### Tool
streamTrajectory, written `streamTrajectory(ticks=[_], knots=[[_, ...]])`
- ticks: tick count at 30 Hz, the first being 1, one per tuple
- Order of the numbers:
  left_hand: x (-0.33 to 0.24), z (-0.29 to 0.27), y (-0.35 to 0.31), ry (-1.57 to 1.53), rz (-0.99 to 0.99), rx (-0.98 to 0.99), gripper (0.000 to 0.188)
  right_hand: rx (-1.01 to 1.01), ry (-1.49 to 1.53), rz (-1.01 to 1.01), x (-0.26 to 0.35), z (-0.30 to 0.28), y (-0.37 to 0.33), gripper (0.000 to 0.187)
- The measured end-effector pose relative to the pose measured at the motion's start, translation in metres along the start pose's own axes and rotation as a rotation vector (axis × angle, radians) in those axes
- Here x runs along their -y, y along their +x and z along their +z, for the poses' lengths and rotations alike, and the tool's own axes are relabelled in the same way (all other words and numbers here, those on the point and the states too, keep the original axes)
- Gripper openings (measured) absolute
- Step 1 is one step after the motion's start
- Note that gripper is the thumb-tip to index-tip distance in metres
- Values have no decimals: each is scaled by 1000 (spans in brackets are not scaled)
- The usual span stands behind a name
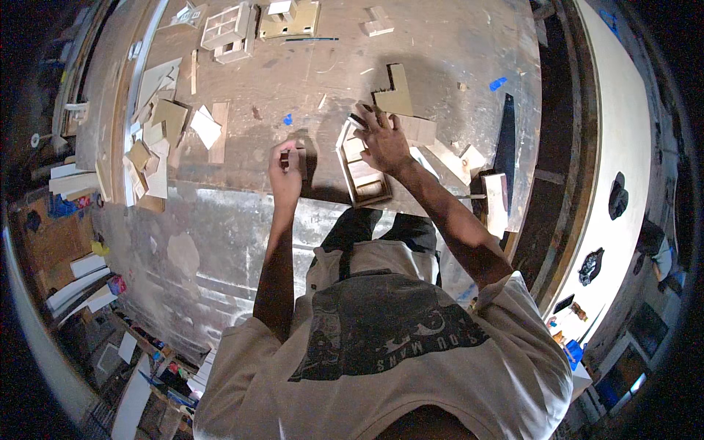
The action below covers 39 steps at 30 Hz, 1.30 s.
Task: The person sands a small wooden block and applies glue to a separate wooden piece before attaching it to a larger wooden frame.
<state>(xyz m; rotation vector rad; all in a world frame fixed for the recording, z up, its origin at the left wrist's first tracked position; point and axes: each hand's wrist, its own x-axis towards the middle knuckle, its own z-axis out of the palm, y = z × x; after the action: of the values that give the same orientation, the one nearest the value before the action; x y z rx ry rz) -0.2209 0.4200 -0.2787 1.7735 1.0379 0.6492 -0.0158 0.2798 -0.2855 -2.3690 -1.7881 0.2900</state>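
A small pale wooden box frame (364, 174), divided inside into compartments, stands near the front edge of the workbench. Its upper end is under my right hand (384, 143), whose bent fingers and thumb grip the frame; part of the rim is hidden there. Left of the frame, my left hand (286, 167) is raised over the bench edge with its fingers curled together. Whatever they pinch, if anything, is too dark to make out. Just beyond my right hand lies an L-shaped flat board piece (398, 92).
Thin wood offcuts (156, 150) are heaped at the left. Small wooden models (229, 33) stand at the far side near a dark pencil-like stick (312, 39). A dark saw blade (506, 136) lies at the right, beyond a pale block (496, 196). Blue scraps (498, 83) dot the bench.
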Motion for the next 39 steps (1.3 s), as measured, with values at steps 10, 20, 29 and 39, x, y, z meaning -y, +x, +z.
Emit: streamTrajectory(ticks=[10, 20, 29, 39], knots=[[14, -6, -1, -71, -118, -13, 26, 64, -48, 2, -3, 5, 1, 44], [15, -3, 8, -70, -31, -17, 22, -44, -74, -30, -4, 9, 0, 43], [16, 1, 9, -22, 9, -44, 15, 100, -99, -5, -2, 1, 0, 49], [19, 54, 7, 120, 115, 107, 56, -33, 62, -32, -3, 0, -2, 44]])
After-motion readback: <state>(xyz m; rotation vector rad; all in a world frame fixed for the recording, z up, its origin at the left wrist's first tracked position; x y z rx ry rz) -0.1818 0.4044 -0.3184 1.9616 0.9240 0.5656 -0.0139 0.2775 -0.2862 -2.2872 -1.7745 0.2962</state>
